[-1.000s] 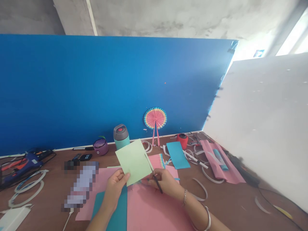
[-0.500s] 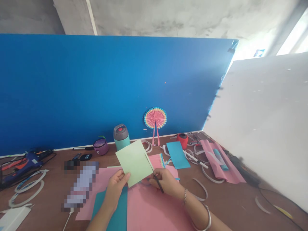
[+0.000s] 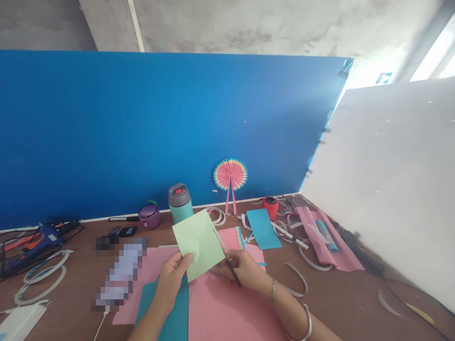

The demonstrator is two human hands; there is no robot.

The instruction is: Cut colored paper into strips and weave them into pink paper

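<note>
My left hand [image 3: 175, 272] pinches the lower left edge of a pale green sheet of paper [image 3: 197, 244], thumb on top. The sheet is held up, tilted, above the table. My right hand [image 3: 243, 271] grips scissors [image 3: 231, 269] with dark handles; their blades lie along the sheet's right edge. How far the blades are apart I cannot make out. Beneath both hands lie a large pink sheet [image 3: 227, 312] and a teal sheet [image 3: 172, 312]. Just behind the scissors is a pleated pink paper piece [image 3: 232, 238] with a striped edge.
A round paper fan [image 3: 230, 175] leans on the blue partition [image 3: 142, 132]. Near it stand a teal flask [image 3: 180, 206], a purple container [image 3: 149, 215] and a red round object [image 3: 270, 208]. A blue paper piece [image 3: 263, 229] lies right, a glue gun [image 3: 42, 241] far left.
The green sheet has dipped slightly toward me and to the right. Both hands keep their hold and have barely moved.
</note>
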